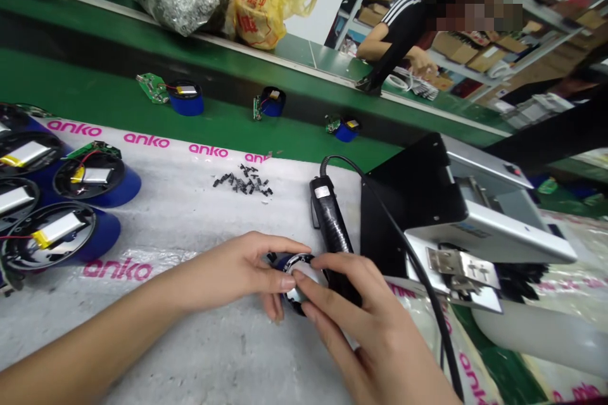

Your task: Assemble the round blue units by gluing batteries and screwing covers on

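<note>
Pinched between thumb and curled fingers of the left hand (237, 272), a round, black-rimmed housing (296, 296) sits low at center in the head view, the right hand's (365, 310) fingers bent over its pale top; whether they grip it cannot be told. Beneath lies white sheeting (199, 342) printed "anko" in pink. Beside the housing rests a black, tape-wrapped power screwdriver (332, 221), its white label (322, 191) too small to read. Blue housings (109, 234) with batteries crowd the left; a yellow bag (260, 3) bears red, blurred characters.
</note>
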### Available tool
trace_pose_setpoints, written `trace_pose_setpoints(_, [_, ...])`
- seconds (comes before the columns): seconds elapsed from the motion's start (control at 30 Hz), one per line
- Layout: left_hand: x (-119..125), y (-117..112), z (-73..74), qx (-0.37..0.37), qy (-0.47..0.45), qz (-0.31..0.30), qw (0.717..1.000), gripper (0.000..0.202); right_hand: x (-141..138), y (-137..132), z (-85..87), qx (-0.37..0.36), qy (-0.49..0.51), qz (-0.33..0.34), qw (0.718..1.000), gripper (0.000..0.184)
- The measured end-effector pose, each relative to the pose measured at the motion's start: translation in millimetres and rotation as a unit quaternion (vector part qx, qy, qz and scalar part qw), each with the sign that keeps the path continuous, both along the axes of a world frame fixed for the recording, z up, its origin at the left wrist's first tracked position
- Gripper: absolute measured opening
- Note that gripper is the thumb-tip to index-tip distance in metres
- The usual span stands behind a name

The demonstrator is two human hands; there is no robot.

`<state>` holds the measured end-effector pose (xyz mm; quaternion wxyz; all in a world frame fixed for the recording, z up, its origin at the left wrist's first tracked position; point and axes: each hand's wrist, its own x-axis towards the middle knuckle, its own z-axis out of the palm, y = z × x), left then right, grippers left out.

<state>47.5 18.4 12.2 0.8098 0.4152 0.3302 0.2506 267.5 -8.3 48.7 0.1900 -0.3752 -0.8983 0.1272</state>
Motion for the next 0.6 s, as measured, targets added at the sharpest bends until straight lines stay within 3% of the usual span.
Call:
trace_pose_setpoints(0.27, [3,-6,2.0,0.013,0.064,0.018,0.998,0.05,1,1,-8.2,0.02,0.068,-0.04,0.997,0.024])
trace_pose_setpoints(0.6, [7,-9,12.2,0.022,0.093,0.031,0.995,0.038,-1,8,4.5,-0.018,0.032,-0.03,0.999,0.026])
